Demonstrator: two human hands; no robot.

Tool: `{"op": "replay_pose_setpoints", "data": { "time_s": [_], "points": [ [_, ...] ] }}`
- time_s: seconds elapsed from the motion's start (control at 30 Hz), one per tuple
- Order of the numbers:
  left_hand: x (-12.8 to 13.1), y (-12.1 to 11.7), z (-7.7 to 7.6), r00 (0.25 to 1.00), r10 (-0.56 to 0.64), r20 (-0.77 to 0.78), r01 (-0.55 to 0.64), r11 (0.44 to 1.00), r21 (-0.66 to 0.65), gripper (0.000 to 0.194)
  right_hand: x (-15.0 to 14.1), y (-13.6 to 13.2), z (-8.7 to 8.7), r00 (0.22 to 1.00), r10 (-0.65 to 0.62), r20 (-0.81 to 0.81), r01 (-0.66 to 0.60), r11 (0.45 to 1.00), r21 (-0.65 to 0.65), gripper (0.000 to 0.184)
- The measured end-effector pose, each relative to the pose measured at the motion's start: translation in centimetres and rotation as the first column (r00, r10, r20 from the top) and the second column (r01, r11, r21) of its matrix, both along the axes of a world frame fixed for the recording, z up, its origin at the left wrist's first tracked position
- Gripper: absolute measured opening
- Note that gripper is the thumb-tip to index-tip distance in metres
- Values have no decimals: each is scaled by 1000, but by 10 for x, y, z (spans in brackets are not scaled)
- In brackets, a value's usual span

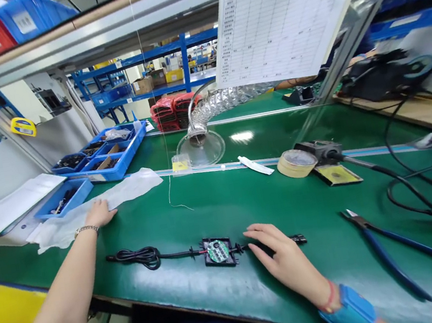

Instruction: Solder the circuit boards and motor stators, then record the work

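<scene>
In the head view a small black open case (232, 262) lies on the bench with a round green circuit board (218, 251) inside. A coiled black cable (138, 256) leads out of its left side, and a short black cable with a plug (299, 239) leaves its right. My right hand (279, 253), fingers apart and holding nothing, hovers over or rests on the short cable; contact is unclear. Farther left, my left hand (100, 212) lies on the front edge of a white foam sheet (133, 189), fingers extended and partly foreshortened.
Blue-handled cutters (385, 243) lie at right, near a tape roll (297, 163), soldering iron holder (320, 151) and loose black cords (413, 188). Blue parts trays (117, 168) stand at back left. A fume hose (226, 103) and hanging paper sheet (277, 11) occupy the back.
</scene>
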State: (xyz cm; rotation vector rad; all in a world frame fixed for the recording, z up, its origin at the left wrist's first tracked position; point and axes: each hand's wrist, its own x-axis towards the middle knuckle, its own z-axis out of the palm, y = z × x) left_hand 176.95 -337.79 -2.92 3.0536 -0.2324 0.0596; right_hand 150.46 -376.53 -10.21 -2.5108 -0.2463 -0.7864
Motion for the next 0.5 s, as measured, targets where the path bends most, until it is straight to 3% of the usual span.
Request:
{"op": "replay_pose_setpoints", "data": {
  "time_s": [0.1,0.17,0.27,0.33,0.37,0.43,0.5],
  "points": [
    [-5,15,7,998,59,-22,-60,998,-17,18,2,-3,0,999,-10,46,11,1000,-27,19],
    [-14,11,19,998,63,-20,-64,996,-60,14,2,-1,8,994,-27,108,34,998,-59,22],
    [-43,-16,44,1000,-7,-6,6,988,-152,16,0,21,38,979,22,204,12,986,-166,38],
    [-76,-45,60,993,-118,-24,109,965,-238,23,1,49,64,956,144,255,-69,957,-282,48],
    [-95,-62,66,972,-231,-53,197,911,-361,28,3,65,76,931,225,289,-117,930,-349,49],
    [-133,-92,73,867,-472,-160,301,753,-585,31,10,92,94,857,402,322,-211,844,-492,51],
    [-164,-113,76,666,-715,-213,403,586,-703,22,21,107,105,841,472,265,-262,783,-564,55]
  ]
}}
